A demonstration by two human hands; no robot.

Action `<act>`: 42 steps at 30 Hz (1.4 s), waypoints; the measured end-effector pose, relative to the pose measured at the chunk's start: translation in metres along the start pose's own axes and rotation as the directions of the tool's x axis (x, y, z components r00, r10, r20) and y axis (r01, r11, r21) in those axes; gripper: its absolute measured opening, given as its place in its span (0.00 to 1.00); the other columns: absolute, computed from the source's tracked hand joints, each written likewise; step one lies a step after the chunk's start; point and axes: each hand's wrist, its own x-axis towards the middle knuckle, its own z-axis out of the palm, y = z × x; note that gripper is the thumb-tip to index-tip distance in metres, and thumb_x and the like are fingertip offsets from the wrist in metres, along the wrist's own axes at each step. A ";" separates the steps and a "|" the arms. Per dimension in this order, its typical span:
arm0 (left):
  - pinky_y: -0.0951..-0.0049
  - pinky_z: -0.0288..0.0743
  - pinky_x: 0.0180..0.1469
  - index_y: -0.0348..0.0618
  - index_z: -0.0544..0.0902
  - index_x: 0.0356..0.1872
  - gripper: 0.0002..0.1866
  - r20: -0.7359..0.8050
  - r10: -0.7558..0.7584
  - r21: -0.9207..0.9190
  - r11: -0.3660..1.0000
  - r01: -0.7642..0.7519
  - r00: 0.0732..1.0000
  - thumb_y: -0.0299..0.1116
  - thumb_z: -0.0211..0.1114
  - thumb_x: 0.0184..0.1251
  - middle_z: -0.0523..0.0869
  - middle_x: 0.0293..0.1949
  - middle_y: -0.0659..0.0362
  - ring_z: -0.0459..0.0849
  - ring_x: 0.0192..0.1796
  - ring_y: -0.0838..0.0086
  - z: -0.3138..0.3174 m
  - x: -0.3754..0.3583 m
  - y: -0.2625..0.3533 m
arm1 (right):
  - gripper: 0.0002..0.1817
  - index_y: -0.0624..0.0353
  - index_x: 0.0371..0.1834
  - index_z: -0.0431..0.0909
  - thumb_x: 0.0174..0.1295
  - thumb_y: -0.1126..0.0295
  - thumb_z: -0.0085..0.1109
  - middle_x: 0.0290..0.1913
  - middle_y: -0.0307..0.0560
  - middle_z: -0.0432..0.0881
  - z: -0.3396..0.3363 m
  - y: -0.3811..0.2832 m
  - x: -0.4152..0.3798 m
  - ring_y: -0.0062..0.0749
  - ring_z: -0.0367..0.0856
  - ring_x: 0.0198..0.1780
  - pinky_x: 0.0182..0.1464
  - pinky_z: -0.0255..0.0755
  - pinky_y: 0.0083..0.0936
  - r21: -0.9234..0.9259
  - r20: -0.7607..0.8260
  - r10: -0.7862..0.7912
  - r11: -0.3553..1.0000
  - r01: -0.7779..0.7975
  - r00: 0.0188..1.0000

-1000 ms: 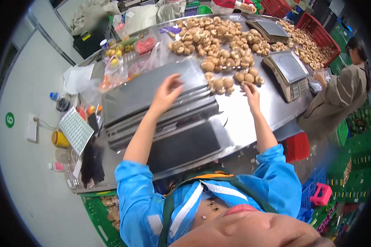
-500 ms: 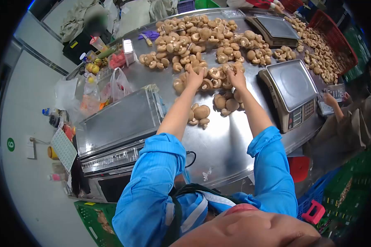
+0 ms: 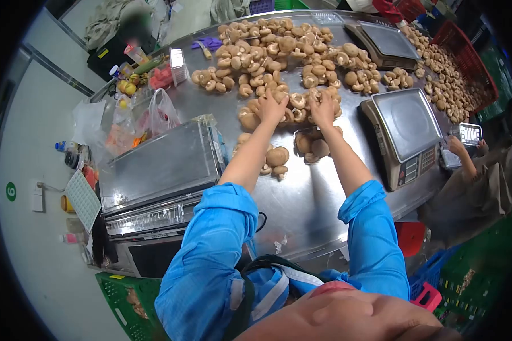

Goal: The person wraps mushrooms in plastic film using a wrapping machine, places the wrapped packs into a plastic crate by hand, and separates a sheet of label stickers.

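Brown shiitake mushrooms (image 3: 287, 44) lie heaped across the steel table. My left hand (image 3: 272, 108) reaches into the near side of the heap, its fingers curled over mushrooms. A short way to its right, my right hand (image 3: 322, 108) grips mushrooms, thumb turned inward. Between both hands sit pale-stemmed mushrooms (image 3: 297, 101), some with undersides up. Closer to me are two small clusters, one mushroom group (image 3: 276, 156) below my left hand and another mushroom group (image 3: 313, 146) by my right wrist. My fingertips are partly hidden among the caps.
A digital scale (image 3: 407, 125) stands at right, with a second scale (image 3: 384, 42) behind it. A wrapping machine (image 3: 162, 162) fills the left side. A purple-wrapped knife (image 3: 205, 50) lies behind. At right, a co-worker's hand (image 3: 456, 146) is by a clear tray (image 3: 471, 134). A red basket (image 3: 463, 65) spills mushrooms.
My right hand has shifted slightly left, closer to my left hand, with its fingers drawn in more. The co-worker's clear tray is tilted differently. The whole view has shifted a little.
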 end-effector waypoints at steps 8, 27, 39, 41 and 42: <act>0.60 0.59 0.60 0.45 0.61 0.62 0.41 -0.030 0.003 -0.217 0.976 -0.010 1.000 0.55 0.64 0.49 0.64 0.56 0.40 0.65 0.58 0.49 -0.003 -0.002 0.011 | 0.25 0.62 0.53 0.69 0.55 0.60 0.56 0.50 0.61 0.72 -0.023 -0.020 -0.002 0.53 0.68 0.54 0.57 0.61 0.37 0.070 -0.058 -0.032 0.997 0.036 0.998; 0.60 0.59 0.60 0.43 0.66 0.58 0.43 -0.119 -0.020 -0.223 0.975 -0.008 0.993 0.58 0.68 0.42 0.70 0.52 0.42 0.67 0.57 0.52 -0.363 -0.112 -0.269 | 0.38 0.61 0.61 0.58 0.47 0.60 0.62 0.55 0.64 0.62 0.093 -0.336 -0.225 0.55 0.58 0.60 0.62 0.54 0.38 0.434 0.420 -0.325 0.892 0.127 0.847; 0.64 0.59 0.60 0.46 0.70 0.57 0.26 -0.110 0.323 -0.197 0.920 -0.339 0.940 0.40 0.62 0.55 0.74 0.52 0.51 0.71 0.55 0.59 -0.473 -0.196 -0.365 | 0.38 0.57 0.67 0.51 0.57 0.57 0.58 0.58 0.63 0.68 0.052 -0.376 -0.263 0.45 0.70 0.58 0.55 0.66 0.32 0.354 0.623 -0.327 0.928 0.116 0.711; 0.68 0.63 0.55 0.47 0.76 0.51 0.19 0.228 0.599 0.061 0.778 -0.625 0.768 0.30 0.58 0.55 0.79 0.45 0.58 0.76 0.48 0.67 -0.523 -0.218 -0.388 | 0.29 0.50 0.61 0.65 0.54 0.63 0.59 0.43 0.52 0.80 0.003 -0.373 -0.257 0.38 0.79 0.45 0.47 0.71 0.28 0.041 0.779 -0.299 0.902 0.431 0.552; 0.70 0.64 0.52 0.49 0.78 0.48 0.18 0.465 0.641 0.209 0.591 -0.779 0.611 0.27 0.58 0.53 0.81 0.40 0.61 0.78 0.44 0.71 -0.540 -0.222 -0.398 | 0.25 0.47 0.56 0.71 0.52 0.65 0.60 0.37 0.47 0.81 0.002 -0.344 -0.249 0.38 0.80 0.38 0.42 0.72 0.30 0.037 0.828 -0.370 0.786 0.617 0.422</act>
